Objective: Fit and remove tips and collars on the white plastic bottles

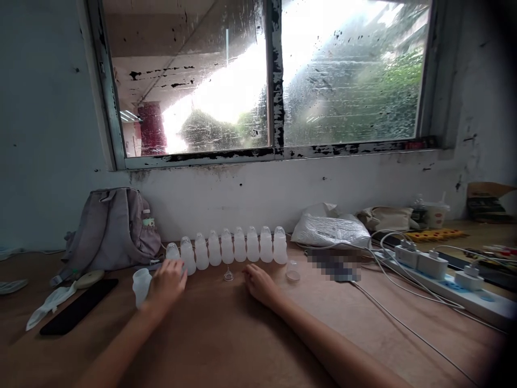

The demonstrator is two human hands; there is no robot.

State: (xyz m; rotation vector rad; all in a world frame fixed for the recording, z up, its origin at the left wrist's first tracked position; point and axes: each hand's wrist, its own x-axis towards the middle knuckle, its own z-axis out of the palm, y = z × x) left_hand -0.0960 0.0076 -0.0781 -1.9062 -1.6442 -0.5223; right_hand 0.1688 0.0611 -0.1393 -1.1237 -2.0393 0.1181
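My left hand (169, 279) is at the left end of a row of frosted baby bottles (239, 248) with clear domed caps. Its fingers are bent around the lower part of the end bottle (173, 250), which they mostly hide. Beside my left wrist stands an uncapped frosted bottle (141, 285). My right hand (258, 281) rests on the table in front of the row, fingers curled in; whatever they may hold is hidden. Between the hands lies a small clear ring-shaped part (228, 276). To the right of my right hand sits a clear cap (293, 272).
A grey backpack (115, 229) leans on the wall at the left, near a black flat object (79, 306) and a white cloth (50, 304). At the right are a plastic-wrapped package (331, 229), a phone (343, 272) on a cable, and a power strip (448, 283) with chargers.
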